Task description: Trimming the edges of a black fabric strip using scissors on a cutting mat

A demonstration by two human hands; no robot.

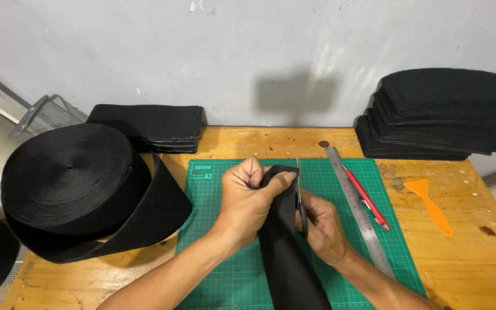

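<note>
The black strip [285, 252] lies over the green mat [340, 189], its end pinched in the left hand [248, 198]. The right hand [322, 227] grips scissors [301, 201] beside it; the blades, close to the left fingers, could nick them or cut crooked.

One view only, from a camera worn on the person's head. It looks forward and steeply down onto the wooden worktop [477, 270], facing the pale wall behind it. It stands close: the green cutting mat [340, 189] fills the lower middle of the picture, and both forearms enter from the bottom edge over the mat's near side. The worktop's far edge meets the wall just beyond the mat; left of the mat the worktop's end and some floor show
</note>
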